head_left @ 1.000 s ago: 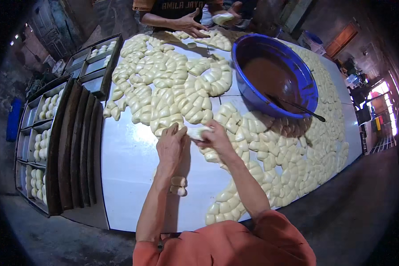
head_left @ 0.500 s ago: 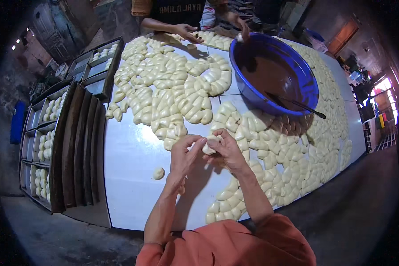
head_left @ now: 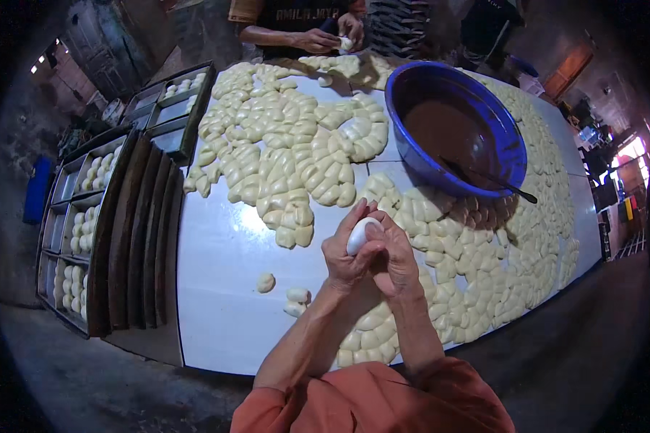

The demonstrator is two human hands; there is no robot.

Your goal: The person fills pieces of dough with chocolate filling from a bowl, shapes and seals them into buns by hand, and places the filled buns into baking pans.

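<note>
A smooth white dough ball (head_left: 359, 238) is cupped between my two hands above the near middle of the table. My left hand (head_left: 341, 261) is closed round its left side. The fingers of my right hand (head_left: 396, 261) curl over its right side, with the thumb pressing on it. Left of my wrists lie a single dough piece (head_left: 265, 282) and a small pair of dough pieces (head_left: 296, 302). Cut dough pieces (head_left: 282, 173) cover the table beyond my hands, and more dough pieces (head_left: 469, 252) spread out to the right.
A blue basin (head_left: 516, 148) of brown filling stands on the far right, a dark long-handled utensil (head_left: 509, 189) in it. Trays with dough balls (head_left: 79, 231) are at the left edge, beside upright dark boards (head_left: 141, 238). Across the table, a co-worker's hands (head_left: 332, 40) hold dough.
My hands have come together round the dough ball, which is now rounder and smoother. The co-worker's hand has left the basin and joined the other. The view has shifted slightly.
</note>
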